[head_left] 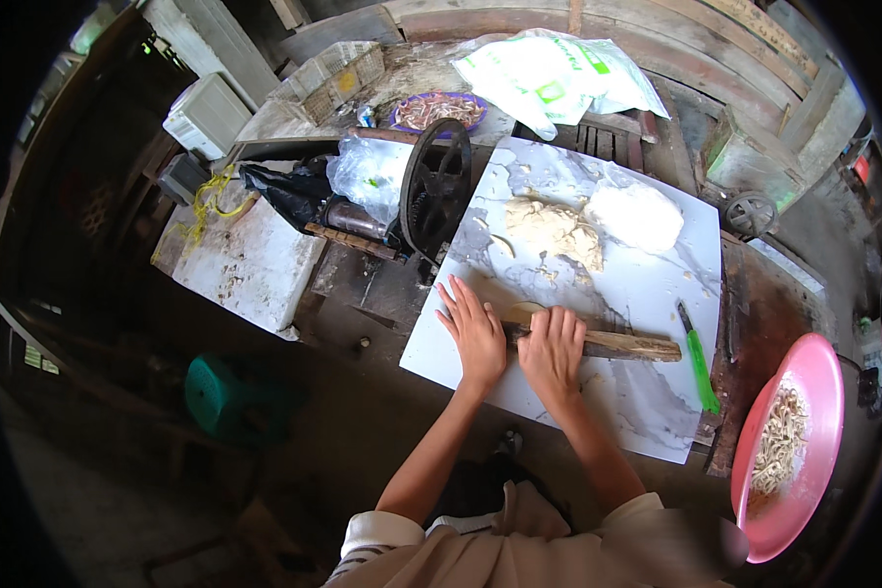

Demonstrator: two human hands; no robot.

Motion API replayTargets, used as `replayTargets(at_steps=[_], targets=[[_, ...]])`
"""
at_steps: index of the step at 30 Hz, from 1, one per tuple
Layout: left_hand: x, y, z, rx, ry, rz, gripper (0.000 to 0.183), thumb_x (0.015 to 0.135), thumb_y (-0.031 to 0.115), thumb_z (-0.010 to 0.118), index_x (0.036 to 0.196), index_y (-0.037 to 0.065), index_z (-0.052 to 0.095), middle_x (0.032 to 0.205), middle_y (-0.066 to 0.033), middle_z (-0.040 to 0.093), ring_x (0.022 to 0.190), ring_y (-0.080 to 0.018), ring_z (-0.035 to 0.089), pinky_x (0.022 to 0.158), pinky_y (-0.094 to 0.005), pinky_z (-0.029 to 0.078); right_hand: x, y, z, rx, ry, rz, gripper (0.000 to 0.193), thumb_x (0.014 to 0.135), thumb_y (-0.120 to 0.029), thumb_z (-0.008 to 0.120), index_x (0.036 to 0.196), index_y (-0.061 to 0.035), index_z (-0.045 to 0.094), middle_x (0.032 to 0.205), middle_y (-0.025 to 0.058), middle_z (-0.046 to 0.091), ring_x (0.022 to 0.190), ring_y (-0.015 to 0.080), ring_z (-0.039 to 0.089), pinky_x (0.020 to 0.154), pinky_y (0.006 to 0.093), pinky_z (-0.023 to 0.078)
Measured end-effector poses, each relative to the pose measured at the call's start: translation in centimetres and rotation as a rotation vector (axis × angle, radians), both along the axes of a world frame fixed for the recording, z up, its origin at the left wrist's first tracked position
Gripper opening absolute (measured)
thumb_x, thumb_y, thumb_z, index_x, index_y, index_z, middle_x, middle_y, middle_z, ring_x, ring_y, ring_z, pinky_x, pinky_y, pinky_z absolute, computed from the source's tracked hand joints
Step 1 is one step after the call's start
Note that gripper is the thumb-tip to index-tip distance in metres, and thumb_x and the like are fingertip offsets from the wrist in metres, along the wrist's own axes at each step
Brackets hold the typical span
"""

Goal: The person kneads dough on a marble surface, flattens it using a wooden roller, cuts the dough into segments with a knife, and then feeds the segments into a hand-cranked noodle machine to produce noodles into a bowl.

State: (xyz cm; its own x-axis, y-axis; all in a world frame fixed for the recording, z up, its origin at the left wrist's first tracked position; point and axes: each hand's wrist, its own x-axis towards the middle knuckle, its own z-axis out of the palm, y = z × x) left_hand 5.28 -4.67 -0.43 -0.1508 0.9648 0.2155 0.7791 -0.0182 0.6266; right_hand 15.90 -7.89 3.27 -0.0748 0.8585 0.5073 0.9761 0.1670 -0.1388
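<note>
My right hand (553,355) is closed round a rough wooden stick (632,345) lying across the marbled white board (441,338). Beside it, at the stick's left end, my left hand (477,338) is laid with fingers stretched and spread. A pale piece of dough (525,308) peeks out just beyond the stick; the rest of it is hidden. Farther back sits a rough lump of yellowish dough (556,231), and right of that a smooth white mound (637,218) whose material I cannot make out. A green-handled knife (699,363) rests at the board's right edge.
A hand-cranked machine with a black wheel (435,191) stands at the board's left. At the right is a pink basin (825,392) of pale strips. Behind are a purple-rimmed tray (441,111) and white-green bags (559,78). A green stool (216,400) stands lower left.
</note>
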Motion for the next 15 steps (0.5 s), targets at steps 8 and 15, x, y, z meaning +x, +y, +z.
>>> replayTargets(at_steps=[8, 15], targets=[[1.1, 7.5, 2.0, 0.225, 0.041, 0.029, 0.061, 0.088, 0.014, 0.038, 0.135, -0.012, 0.011, 0.145, -0.0258, 0.006, 0.136, -0.0393, -0.003, 0.105, -0.0571, 0.003, 0.3, 7.2, 0.2, 0.114, -0.077, -0.07, 0.017, 0.072, -0.02, 0.056, 0.08, -0.0063, 0.05, 0.077, 0.0085, 0.05, 0.08, 0.0234, 0.048, 0.067, 0.0367, 0.037], [0.2, 2.7, 0.5, 0.134, 0.007, -0.02, 0.063, 0.084, 0.009, 0.039, 0.136, -0.012, 0.011, 0.146, -0.0254, 0.004, 0.136, -0.0388, -0.002, 0.105, -0.0571, 0.001, -0.3, 3.4, -1.1, 0.016, -0.085, -0.025, 0.017, 0.069, -0.021, 0.056, 0.078, -0.0079, 0.05, 0.076, 0.0069, 0.049, 0.077, 0.0221, 0.048, 0.066, 0.0344, 0.037]])
